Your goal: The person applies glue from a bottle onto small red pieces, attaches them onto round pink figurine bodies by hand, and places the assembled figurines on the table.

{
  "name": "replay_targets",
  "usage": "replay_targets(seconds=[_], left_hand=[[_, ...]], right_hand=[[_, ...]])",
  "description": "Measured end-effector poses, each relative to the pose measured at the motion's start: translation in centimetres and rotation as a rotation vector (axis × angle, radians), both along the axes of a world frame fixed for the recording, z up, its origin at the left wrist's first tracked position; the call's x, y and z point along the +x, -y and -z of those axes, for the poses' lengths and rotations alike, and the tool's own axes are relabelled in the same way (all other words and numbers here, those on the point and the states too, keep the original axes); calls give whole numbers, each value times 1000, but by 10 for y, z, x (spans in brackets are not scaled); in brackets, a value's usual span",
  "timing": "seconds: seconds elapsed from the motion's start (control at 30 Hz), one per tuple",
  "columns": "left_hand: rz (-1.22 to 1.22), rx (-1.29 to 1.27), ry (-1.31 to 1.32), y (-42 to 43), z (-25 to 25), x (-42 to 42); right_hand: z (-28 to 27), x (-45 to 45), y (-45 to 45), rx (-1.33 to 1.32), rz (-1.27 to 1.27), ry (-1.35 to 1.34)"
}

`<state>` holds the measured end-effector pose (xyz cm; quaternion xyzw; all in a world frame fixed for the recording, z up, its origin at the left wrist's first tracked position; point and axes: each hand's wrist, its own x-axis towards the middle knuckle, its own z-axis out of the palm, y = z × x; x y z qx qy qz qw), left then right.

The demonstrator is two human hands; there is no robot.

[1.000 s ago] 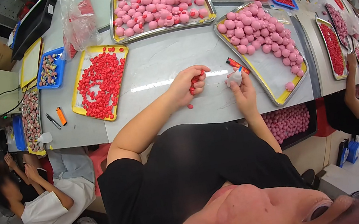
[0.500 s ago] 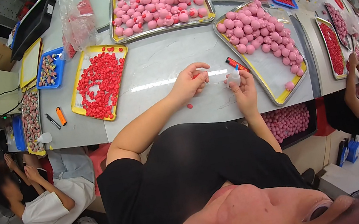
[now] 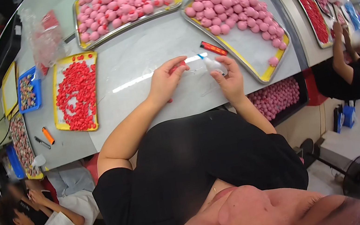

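My left hand (image 3: 166, 80) is closed in a pinch over the table, and a small red piece (image 3: 180, 65) shows between its fingertips. In my right hand (image 3: 230, 80) is a small white squeeze bottle (image 3: 215, 66) with a thin blue tip. The bottle is tilted, its tip pointing up and left toward my left hand, a short gap away. Beneath my left wrist, a loose red piece (image 3: 169, 100) lies on the table. Just beyond the bottle rests a red lighter-like stick (image 3: 213, 48).
Left of my hands stands a yellow-rimmed tray (image 3: 56, 114) of red pieces. A tray of pink balls (image 3: 239, 9) is at right, and another tray (image 3: 131, 24) with pink and red ones lies behind. An orange object (image 3: 48, 135) and a pen (image 3: 42, 143) lie left. Co-workers sit either side.
The bottle has gone from nearly upright to tilted toward my left hand. The red piece in my left fingers now shows more clearly. The whole view has shifted and turned.
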<state>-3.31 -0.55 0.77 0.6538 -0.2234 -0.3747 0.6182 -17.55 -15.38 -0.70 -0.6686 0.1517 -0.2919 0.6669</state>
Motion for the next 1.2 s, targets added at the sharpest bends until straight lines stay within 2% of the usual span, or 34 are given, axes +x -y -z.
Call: replay_targets(seconds=[0.13,0.2,0.43,0.5,0.6,1.2], left_hand=[[-53,-12,79,1,7,-2],[-55,-24,84,0,7,-1],[-47,-56,164,1,11,-1],[-40,-53,175,1,9,-2],[-32,-46,193,2,9,-2],[-1,-16,196,1,11,-1]], right_hand=[[5,-7,3,-41,0,-16],[4,-8,4,-187,78,-55],[4,-5,0,-224,139,-43],[0,-4,-1,-400,130,-66],[3,-2,-2,-449,150,-33],[-9,1,-5,-532,141,-76]])
